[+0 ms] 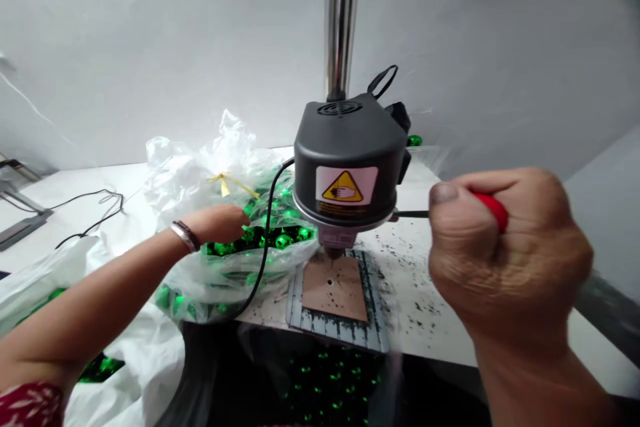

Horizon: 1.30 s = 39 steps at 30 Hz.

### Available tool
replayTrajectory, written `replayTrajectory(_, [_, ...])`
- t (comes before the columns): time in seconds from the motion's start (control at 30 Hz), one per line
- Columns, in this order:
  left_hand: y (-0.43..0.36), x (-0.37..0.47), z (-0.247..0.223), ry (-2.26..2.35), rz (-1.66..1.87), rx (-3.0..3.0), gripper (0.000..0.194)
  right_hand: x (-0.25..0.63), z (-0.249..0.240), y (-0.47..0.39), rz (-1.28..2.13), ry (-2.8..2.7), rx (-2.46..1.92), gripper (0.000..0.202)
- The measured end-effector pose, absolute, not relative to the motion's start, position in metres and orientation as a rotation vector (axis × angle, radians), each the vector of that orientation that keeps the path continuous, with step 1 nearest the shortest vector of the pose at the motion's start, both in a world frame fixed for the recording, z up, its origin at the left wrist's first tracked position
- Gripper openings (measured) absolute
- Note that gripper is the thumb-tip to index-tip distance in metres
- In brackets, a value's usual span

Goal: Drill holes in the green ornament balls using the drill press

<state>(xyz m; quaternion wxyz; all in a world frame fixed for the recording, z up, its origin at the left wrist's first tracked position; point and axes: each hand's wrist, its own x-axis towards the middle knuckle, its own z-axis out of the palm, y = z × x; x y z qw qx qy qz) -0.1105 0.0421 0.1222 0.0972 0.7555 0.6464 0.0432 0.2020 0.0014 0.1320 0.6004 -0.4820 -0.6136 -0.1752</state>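
My right hand (505, 260) is closed around the red knob (494, 210) of a lever on the drill press (350, 147). Below the motor housing, the drill's tip (334, 253) hangs over a brown board (333, 307) with a small hole. The board lies on a grey slotted base plate (295, 307). To the left, my left hand (225, 222) reaches into an open clear plastic bag (200, 270) of shiny green balls (283, 241); its fingertips are hidden among them.
A black cable (267, 240) loops down in front of the bag. Dark shavings (417, 293) litter the white table (440, 327). More green balls (335, 380) lie below the table's front edge. A chrome column (343, 20) rises behind the drill press, near the wall.
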Motion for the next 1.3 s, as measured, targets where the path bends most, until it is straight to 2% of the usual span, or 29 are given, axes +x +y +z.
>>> replayTrajectory(0.07, [0.04,-0.114,0.101,1.987,-0.057,2.291,0.015,0.202,0.133,0.0,-0.373,-1.389,-1.166,0.035])
replayTrajectory(0.1, [0.04,-0.114,0.093,1.99,-0.153,2.302,0.022,0.202,0.134,0.0,-0.359,-1.379,-1.188,0.037])
replayTrajectory(0.2, [0.039,-0.112,0.074,2.021,-0.153,2.294,0.049,0.201,0.137,-0.001,-0.313,-1.373,-1.217,0.037])
replayTrajectory(0.27, [0.038,-0.109,0.061,2.058,-0.061,2.246,0.061,0.2,0.137,0.0,-0.291,-1.377,-1.213,0.035])
replayTrajectory(0.4, [0.039,-0.104,0.044,2.134,0.159,2.164,0.065,0.2,0.137,0.001,-0.3,-1.376,-1.184,0.034])
replayTrajectory(0.53, [0.03,-0.102,0.062,2.15,0.397,2.093,0.078,0.202,0.137,0.0,-0.254,-1.373,-1.255,0.035])
replayTrajectory(0.6, [0.015,-0.1,0.08,2.068,0.695,1.982,0.076,0.203,0.137,0.0,-0.24,-1.371,-1.302,0.034])
replayTrajectory(0.67, [-0.006,-0.094,0.094,1.827,1.021,1.687,0.063,0.201,0.137,0.001,-0.243,-1.36,-1.306,0.034])
replayTrajectory(0.73, [-0.029,-0.084,0.097,1.539,1.189,1.308,0.048,0.199,0.136,0.002,-0.262,-1.346,-1.261,0.035])
replayTrajectory(1.0, [-0.077,-0.029,0.032,0.893,1.12,0.42,0.048,0.197,0.131,0.001,-0.251,-1.358,-1.147,0.035])
replayTrajectory(1.3, [-0.066,-0.009,0.009,1.082,1.078,0.666,0.048,0.197,0.129,-0.001,-0.183,-1.39,-1.132,0.03])
